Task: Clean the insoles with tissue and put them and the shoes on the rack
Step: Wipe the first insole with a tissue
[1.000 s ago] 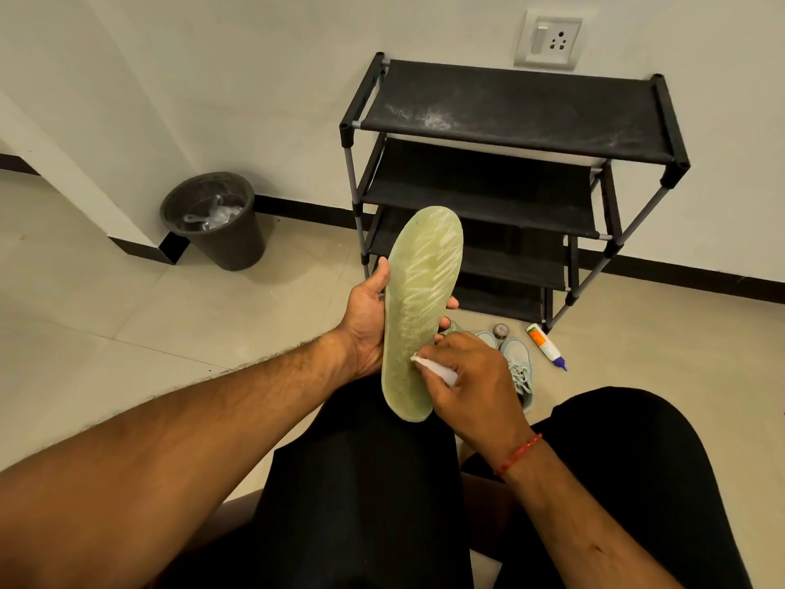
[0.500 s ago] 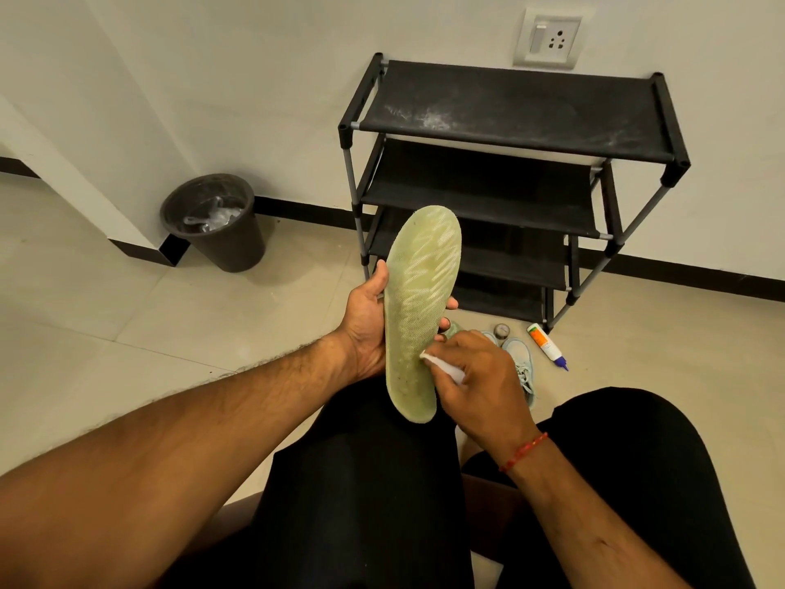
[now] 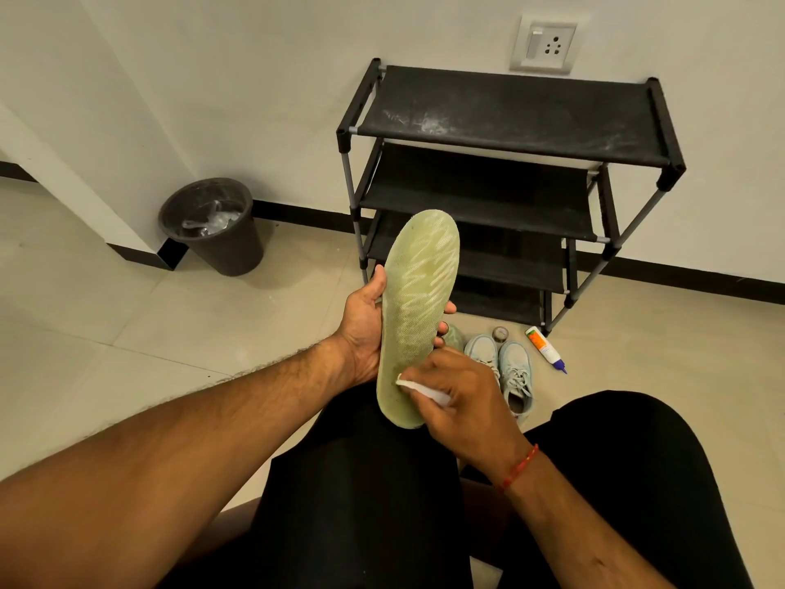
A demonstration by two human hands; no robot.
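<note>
Head: tissue (image 3: 420, 387) between insole (image 3: 418, 303) and right fingers (image 3: 441, 369).

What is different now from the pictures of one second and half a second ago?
The right hand, pinching the tissue, slid a little down the insole, toward its near end and left edge. Nothing was let go or newly taken. The left hand grips the insole as before; the shoes and rack did not move.

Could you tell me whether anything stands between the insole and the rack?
Nothing visible does. The left hand holds the insole up in front of the rack; the shoes and glue bottle lie on the floor, below that path.
</note>
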